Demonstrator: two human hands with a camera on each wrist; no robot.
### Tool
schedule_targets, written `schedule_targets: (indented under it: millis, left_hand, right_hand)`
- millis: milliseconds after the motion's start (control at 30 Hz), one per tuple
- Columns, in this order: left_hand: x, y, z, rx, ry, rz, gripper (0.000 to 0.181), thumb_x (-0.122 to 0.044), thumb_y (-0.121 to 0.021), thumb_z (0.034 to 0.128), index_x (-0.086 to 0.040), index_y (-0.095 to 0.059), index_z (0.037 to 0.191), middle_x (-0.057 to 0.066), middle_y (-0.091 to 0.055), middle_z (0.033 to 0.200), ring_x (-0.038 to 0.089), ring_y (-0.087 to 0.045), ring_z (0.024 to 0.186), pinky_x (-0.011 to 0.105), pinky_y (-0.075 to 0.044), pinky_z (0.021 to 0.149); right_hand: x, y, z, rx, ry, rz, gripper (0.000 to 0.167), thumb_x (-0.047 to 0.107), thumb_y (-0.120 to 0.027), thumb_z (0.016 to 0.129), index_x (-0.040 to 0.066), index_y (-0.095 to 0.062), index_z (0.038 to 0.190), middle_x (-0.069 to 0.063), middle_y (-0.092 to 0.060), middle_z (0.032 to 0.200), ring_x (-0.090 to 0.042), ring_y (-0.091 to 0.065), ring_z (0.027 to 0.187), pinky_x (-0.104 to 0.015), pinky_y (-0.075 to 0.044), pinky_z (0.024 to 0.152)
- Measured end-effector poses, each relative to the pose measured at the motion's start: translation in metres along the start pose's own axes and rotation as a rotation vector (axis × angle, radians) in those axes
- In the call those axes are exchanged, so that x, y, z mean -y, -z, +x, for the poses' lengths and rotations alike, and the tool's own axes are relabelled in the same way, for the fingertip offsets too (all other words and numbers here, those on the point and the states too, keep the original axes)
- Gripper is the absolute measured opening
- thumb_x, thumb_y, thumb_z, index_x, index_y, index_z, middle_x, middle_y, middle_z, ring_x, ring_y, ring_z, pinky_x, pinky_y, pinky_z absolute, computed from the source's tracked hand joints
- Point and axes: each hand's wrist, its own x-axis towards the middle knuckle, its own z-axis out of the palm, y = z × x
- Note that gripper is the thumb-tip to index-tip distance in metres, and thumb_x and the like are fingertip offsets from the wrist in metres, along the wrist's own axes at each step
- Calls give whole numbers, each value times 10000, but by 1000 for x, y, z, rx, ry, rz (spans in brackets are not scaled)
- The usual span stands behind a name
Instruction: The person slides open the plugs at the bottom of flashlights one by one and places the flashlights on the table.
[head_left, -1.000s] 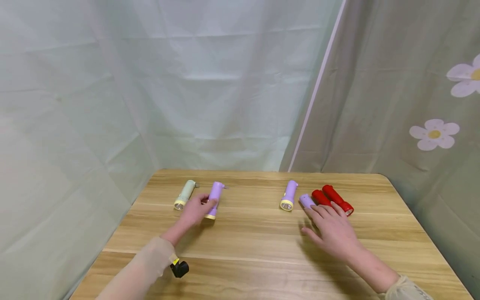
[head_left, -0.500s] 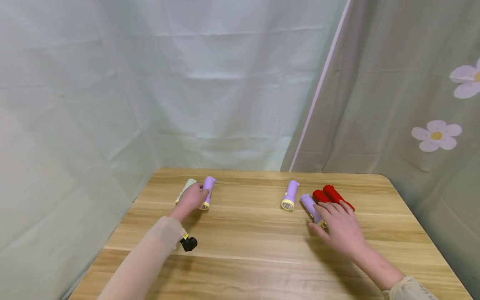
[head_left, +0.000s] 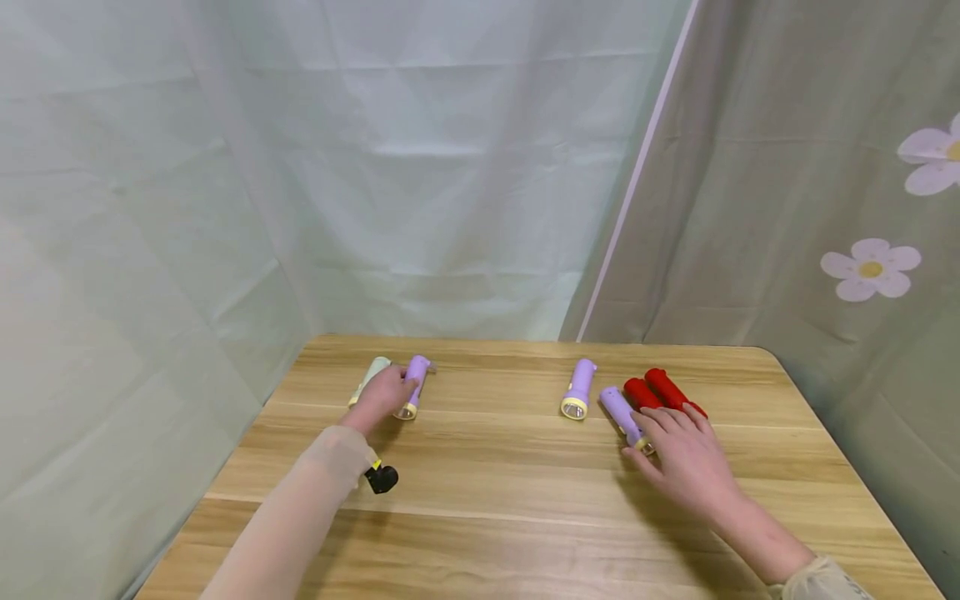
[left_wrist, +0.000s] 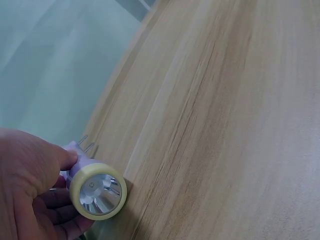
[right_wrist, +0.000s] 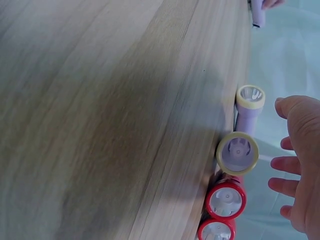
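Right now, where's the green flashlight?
Head view, left: the green flashlight lies on the table, partly behind the left hand, left of the held purple flashlight.

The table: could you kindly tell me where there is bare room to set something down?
Bare tabletop lies between the held purple flashlight and the middle purple flashlight, and between the forearms. It is crowded at the left hand and green flashlight, and around the right hand, angled purple flashlight and two red flashlights.

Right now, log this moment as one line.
left hand: grips left purple torch, beside green torch | right hand: near right purple torch and red torches, contact unclear | middle purple torch: on table, untouched
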Motion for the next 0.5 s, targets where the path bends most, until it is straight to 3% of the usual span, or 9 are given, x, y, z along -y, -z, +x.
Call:
schedule_targets:
  millis: [233,500]
  left_hand:
    - [0,-1,4,3,-10,41,407,-209,-524,1047,115,-600,1282,202,-692,1081,328,-636,976,495,-502,916]
    - [-2,-2,2,3,20,76,375,-208,-525,1053,109,-607,1235,174,-676,996,309,-629,901,464,-518,837]
  right_hand:
    - [1,-2,-1,7,0,-7,564,430,-791,860,65,-681,1276,-124,-675,1263,-368,-586,1191,-616,-287,1106]
    - [3,-4,-4,12,3,-8,569,443,-789,862,65,-683,1274,-119,-675,1260,-366,-582,1194,-613,-284,1109]
